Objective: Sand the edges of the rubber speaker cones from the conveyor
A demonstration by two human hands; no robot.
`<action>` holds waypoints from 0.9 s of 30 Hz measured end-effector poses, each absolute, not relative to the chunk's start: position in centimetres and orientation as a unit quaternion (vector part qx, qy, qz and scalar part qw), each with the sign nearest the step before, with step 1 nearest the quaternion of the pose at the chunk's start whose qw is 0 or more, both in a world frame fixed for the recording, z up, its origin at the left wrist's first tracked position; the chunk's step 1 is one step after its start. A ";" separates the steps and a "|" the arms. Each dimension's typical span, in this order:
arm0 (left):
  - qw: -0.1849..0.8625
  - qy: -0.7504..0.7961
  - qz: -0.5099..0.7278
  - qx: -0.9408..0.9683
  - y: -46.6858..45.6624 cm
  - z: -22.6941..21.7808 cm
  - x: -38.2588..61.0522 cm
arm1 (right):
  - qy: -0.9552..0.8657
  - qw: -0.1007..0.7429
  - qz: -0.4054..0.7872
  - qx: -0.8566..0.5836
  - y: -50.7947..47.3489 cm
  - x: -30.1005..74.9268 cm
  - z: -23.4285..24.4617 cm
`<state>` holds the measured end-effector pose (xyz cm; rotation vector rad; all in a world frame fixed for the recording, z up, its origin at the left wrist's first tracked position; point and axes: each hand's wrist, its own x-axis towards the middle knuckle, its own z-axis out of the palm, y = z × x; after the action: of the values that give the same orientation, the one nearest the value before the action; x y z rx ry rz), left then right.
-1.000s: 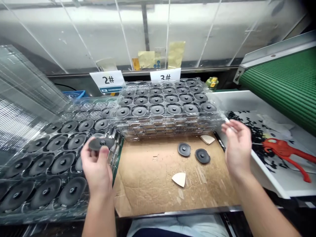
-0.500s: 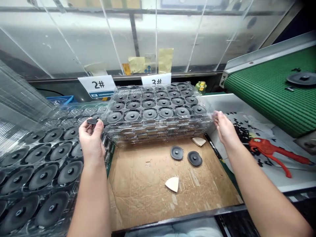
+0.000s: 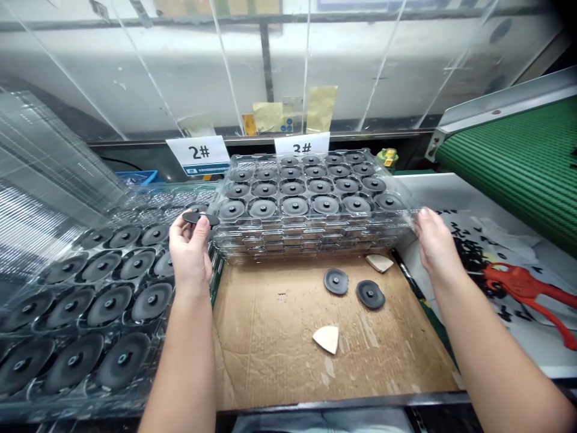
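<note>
My left hand [image 3: 192, 243] is closed, pinching a flat black disc [image 3: 201, 218] between thumb and fingers beside the left front corner of a clear plastic tray [image 3: 311, 218]. That tray tops a stack, and its round pockets carry rows of black discs with a small central knob; a few pockets at its back left hold none. At the right front corner, my right hand [image 3: 435, 237] has its fingers closed on the tray's edge. Two loose black discs [image 3: 336, 281] and two pale wedge-shaped pieces [image 3: 327, 339] lie on the cardboard [image 3: 265, 349] in front of the stack.
More clear trays of black discs [image 3: 106, 304] stand at left, near a tall stack of clear plastic [image 3: 49, 150]. On the right are a red-handled cutter [image 3: 532, 288], small black scraps on a white surface, and a green conveyor belt [image 3: 518, 162]. Number signs [image 3: 201, 151] hang behind.
The camera has turned a little left, so everything sits further right in the picture. Both hands keep their places at the tray's corners, the left still with the disc.
</note>
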<state>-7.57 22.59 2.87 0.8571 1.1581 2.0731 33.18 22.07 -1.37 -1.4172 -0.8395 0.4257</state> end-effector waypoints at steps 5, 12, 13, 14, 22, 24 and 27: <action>0.327 0.423 0.779 0.328 17.4 3.1 -6.7 | -0.408 0.659 0.106 -0.623 15.5 28.2 0.4; 0.695 0.386 0.560 0.232 7.2 -0.9 -3.9 | -0.647 0.295 0.361 -0.603 5.1 20.8 -6.2; 0.719 0.385 0.540 0.208 6.1 -1.4 -3.5 | -0.640 0.294 0.358 -0.613 4.3 20.2 -7.3; 0.738 0.381 0.525 0.185 5.2 -1.8 -3.2 | -0.632 0.297 0.353 -0.622 3.6 19.8 -8.3; 0.776 0.344 0.525 0.059 2.0 -2.1 -1.4 | -0.676 0.281 0.347 -0.586 3.0 19.4 -9.4; 0.774 0.343 0.530 0.050 1.7 -2.1 -1.0 | -0.702 0.276 0.351 -0.555 3.8 19.7 -8.4; 0.772 0.347 0.531 0.050 1.6 -1.8 -0.4 | -0.710 0.282 0.344 -0.545 4.9 19.2 -5.1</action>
<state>-0.40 1.57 -1.85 0.1090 0.7530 1.1501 19.21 4.94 -5.14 -1.4605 -1.9032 0.9224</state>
